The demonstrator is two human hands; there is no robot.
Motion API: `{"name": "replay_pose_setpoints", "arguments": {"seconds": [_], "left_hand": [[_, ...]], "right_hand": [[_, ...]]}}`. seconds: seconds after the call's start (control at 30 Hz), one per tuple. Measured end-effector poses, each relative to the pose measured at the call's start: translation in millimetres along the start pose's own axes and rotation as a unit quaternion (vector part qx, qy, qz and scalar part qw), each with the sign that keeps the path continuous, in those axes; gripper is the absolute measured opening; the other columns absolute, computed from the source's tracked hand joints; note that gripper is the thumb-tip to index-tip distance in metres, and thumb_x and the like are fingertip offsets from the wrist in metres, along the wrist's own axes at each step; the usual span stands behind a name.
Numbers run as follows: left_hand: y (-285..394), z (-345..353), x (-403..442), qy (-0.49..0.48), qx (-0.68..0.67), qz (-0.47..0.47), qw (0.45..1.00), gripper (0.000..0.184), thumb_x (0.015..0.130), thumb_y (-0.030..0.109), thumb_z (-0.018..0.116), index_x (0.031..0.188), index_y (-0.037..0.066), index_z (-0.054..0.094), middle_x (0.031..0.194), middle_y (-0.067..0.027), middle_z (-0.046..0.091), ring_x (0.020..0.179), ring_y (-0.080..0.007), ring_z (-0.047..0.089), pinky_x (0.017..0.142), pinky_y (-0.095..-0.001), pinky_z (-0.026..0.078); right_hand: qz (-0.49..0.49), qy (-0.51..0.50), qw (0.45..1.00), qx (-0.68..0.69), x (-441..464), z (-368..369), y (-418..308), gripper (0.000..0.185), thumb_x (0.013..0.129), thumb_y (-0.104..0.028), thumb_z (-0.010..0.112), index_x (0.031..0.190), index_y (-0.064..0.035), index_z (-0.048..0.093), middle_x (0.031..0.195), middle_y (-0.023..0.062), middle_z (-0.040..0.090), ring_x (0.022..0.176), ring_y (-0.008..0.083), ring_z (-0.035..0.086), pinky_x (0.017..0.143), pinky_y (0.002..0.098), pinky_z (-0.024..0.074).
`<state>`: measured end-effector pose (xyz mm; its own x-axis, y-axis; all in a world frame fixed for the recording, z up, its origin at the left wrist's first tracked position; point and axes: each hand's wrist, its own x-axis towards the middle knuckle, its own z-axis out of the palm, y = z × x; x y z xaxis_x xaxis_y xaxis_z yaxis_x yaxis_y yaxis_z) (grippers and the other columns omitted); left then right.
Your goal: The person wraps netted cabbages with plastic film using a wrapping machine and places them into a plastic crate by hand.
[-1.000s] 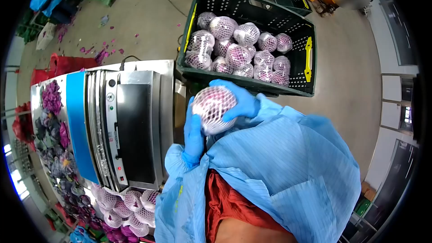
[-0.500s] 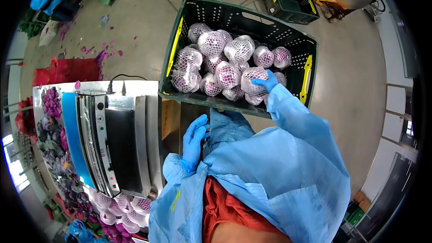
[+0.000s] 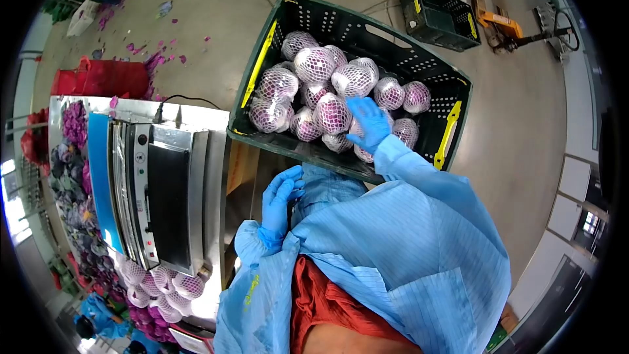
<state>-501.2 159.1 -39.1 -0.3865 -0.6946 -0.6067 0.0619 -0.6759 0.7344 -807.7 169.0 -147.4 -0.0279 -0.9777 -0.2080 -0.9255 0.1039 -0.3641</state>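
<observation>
My right hand (image 3: 371, 126), in a blue glove, is over the front right part of a dark green crate (image 3: 452, 85). Its fingers are stretched and spread across the purple cabbages (image 3: 314, 65), covering part of one; whether the palm touches it is hard to see. Each cabbage is wrapped in a white foam net. My left hand (image 3: 278, 200), also gloved, hangs in front of the crate near my leg. Its fingers are loosely bent and apart, with nothing in them.
To the left, a wrapping machine (image 3: 173, 200) stands on a metal table (image 3: 213, 190). More netted cabbages (image 3: 164, 288) and loose purple leaves (image 3: 75, 128) lie there. Behind are a red bag (image 3: 101, 78), another crate (image 3: 439, 19) and an orange pallet jack (image 3: 501, 24).
My right hand has loosened from the cabbage it gripped at the crate's right front, and its fingers now spread leftward over it. My left hand stays about where it was. The view has shifted slightly.
</observation>
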Motion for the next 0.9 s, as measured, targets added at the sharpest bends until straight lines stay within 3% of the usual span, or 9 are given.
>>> {"name": "replay_pose_setpoints", "arguments": {"seconds": [0.13, 0.23, 0.37, 0.43, 0.53, 0.57, 0.63, 0.83, 0.9], "left_hand": [[6, 1, -7, 0.018, -0.032, -0.008, 0.999, 0.036, 0.094, 0.020, 0.055, 0.125, 0.002, 0.058, 0.115, -0.0053, 0.062, 0.095, -0.0111, 0.058, 0.085, -0.0255, 0.048], [8, -10, -12, 0.042, -0.055, -0.006, 0.998, 0.035, 0.094, 0.019, 0.054, 0.125, 0.003, 0.058, 0.115, -0.0047, 0.062, 0.095, -0.0107, 0.058, 0.085, -0.0251, 0.047], [1, -31, -27, 0.080, -0.098, 0.006, 0.992, 0.034, 0.095, 0.020, 0.054, 0.124, 0.003, 0.058, 0.111, -0.0054, 0.063, 0.094, -0.0117, 0.059, 0.084, -0.0263, 0.048], [-5, -45, -37, 0.111, -0.119, 0.014, 0.987, 0.036, 0.095, 0.022, 0.053, 0.124, 0.002, 0.058, 0.107, -0.0076, 0.065, 0.093, -0.0143, 0.062, 0.084, -0.0294, 0.051], [-20, -69, -53, 0.167, -0.126, 0.044, 0.977, 0.036, 0.095, 0.024, 0.054, 0.124, 0.003, 0.058, 0.113, -0.0083, 0.062, 0.093, -0.0144, 0.061, 0.084, -0.0297, 0.051], [-24, -80, -62, 0.187, -0.130, 0.056, 0.972, 0.036, 0.096, 0.024, 0.054, 0.124, 0.003, 0.058, 0.115, -0.0085, 0.061, 0.095, -0.0145, 0.060, 0.084, -0.0299, 0.051], [-32, -104, -83, 0.237, -0.169, 0.059, 0.955, 0.036, 0.096, 0.025, 0.053, 0.124, 0.003, 0.058, 0.117, -0.0085, 0.061, 0.097, -0.0147, 0.060, 0.085, -0.0301, 0.050], [-80, -193, -167, 0.477, -0.259, 0.149, 0.826, 0.033, 0.094, 0.025, 0.055, 0.118, 0.004, 0.062, 0.111, -0.0078, 0.065, 0.090, -0.0163, 0.064, 0.079, -0.0313, 0.053], [-94, -227, -204, 0.577, -0.249, 0.214, 0.748, 0.034, 0.093, 0.027, 0.055, 0.118, 0.004, 0.062, 0.112, -0.0073, 0.064, 0.091, -0.0162, 0.064, 0.077, -0.0302, 0.055]], "right_hand": [[-0.056, -0.083, 0.989, -0.108, 16, 31, -22, 0.094, 0.073, -0.040, 0.071, 0.150, -0.0206, 0.021, 0.150, 0.0123, 0.028, 0.135, 0.0398, 0.029, 0.104, 0.0617, 0.0248], [-0.050, -0.043, 0.997, -0.032, 22, 30, -22, 0.090, 0.074, -0.039, 0.070, 0.149, -0.0206, 0.024, 0.149, 0.0114, 0.029, 0.134, 0.0392, 0.031, 0.103, 0.0635, 0.0247], [-0.018, 0.083, 0.995, -0.048, 60, 8, -36, 0.085, 0.074, -0.034, 0.071, 0.147, -0.0156, 0.031, 0.143, 0.0146, 0.039, 0.129, 0.0376, 0.036, 0.105, 0.0514, 0.0294], [-0.081, 0.123, 0.988, -0.035, 95, 15, -24, 0.081, 0.075, -0.032, 0.070, 0.145, -0.0129, 0.034, 0.142, 0.0154, 0.040, 0.129, 0.0386, 0.037, 0.108, 0.0486, 0.0299], [-0.091, 0.076, 0.992, -0.044, 128, 43, -6, 0.079, 0.075, -0.027, 0.072, 0.143, -0.0072, 0.037, 0.142, 0.0195, 0.039, 0.130, 0.0392, 0.037, 0.109, 0.0450, 0.0305], [-0.008, 0.023, 0.991, -0.131, 132, 47, -15, 0.079, 0.079, -0.033, 0.069, 0.146, -0.0137, 0.033, 0.150, 0.0144, 0.031, 0.135, 0.0331, 0.034, 0.108, 0.0519, 0.0298], [-0.021, 0.065, 0.994, -0.085, 130, 58, -12, 0.080, 0.080, -0.029, 0.070, 0.147, -0.0096, 0.030, 0.150, 0.0168, 0.028, 0.136, 0.0336, 0.032, 0.110, 0.0441, 0.0299], [-0.006, 0.093, 0.992, -0.085, 126, 36, -75, 0.074, 0.082, -0.023, 0.070, 0.144, -0.0040, 0.034, 0.142, 0.0217, 0.040, 0.129, 0.0396, 0.040, 0.108, 0.0451, 0.0331], [-0.192, 0.167, 0.967, -0.014, 125, 21, -145, 0.070, 0.084, -0.022, 0.068, 0.143, -0.0028, 0.036, 0.140, 0.0220, 0.043, 0.124, 0.0386, 0.044, 0.106, 0.0451, 0.0345]]}}
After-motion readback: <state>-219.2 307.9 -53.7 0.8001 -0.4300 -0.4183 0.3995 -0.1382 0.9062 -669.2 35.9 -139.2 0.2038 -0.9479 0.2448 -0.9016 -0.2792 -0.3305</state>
